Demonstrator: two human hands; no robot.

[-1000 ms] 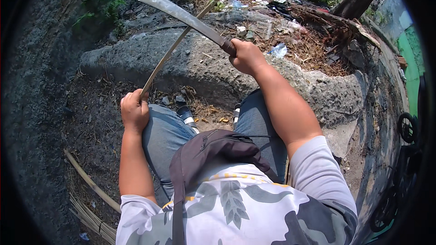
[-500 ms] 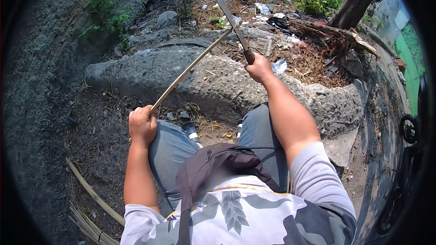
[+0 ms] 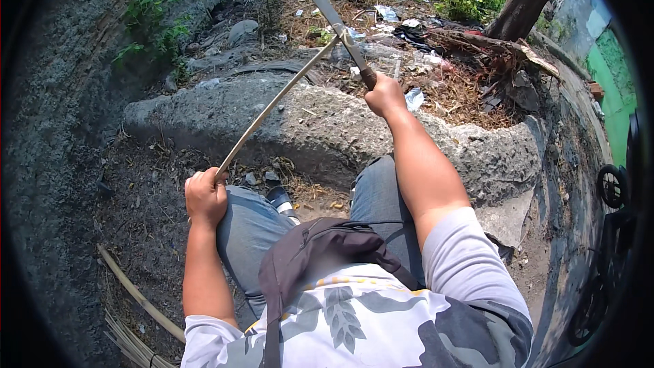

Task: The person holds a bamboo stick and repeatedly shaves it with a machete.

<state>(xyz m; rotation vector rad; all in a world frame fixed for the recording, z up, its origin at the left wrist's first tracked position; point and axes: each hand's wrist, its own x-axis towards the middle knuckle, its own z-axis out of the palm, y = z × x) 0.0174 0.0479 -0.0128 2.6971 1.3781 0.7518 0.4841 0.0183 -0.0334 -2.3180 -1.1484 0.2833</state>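
Note:
My right hand (image 3: 386, 94) is closed round the dark handle of a machete (image 3: 331, 16), held out in front of me with its long grey blade slanting up and to the left. Near my left knee, my left hand (image 3: 206, 196) grips the lower end of a thin pale stick (image 3: 275, 101). The stick rises to the right, and its far end meets the blade about midway along. Something thin and pale, perhaps a shaving, curls at that meeting point.
A rough concrete block (image 3: 327, 123) lies across the ground before my knees. Beyond it are litter, dry twigs and a tree trunk (image 3: 528, 1). A bundle of thin sticks (image 3: 129, 341) and a longer pole (image 3: 139, 294) lie at lower left, near the wall (image 3: 61, 136).
The machete and stick have shifted slightly left with my hands. More of the blade's flat side shows, and the stick's far end sits a little further left.

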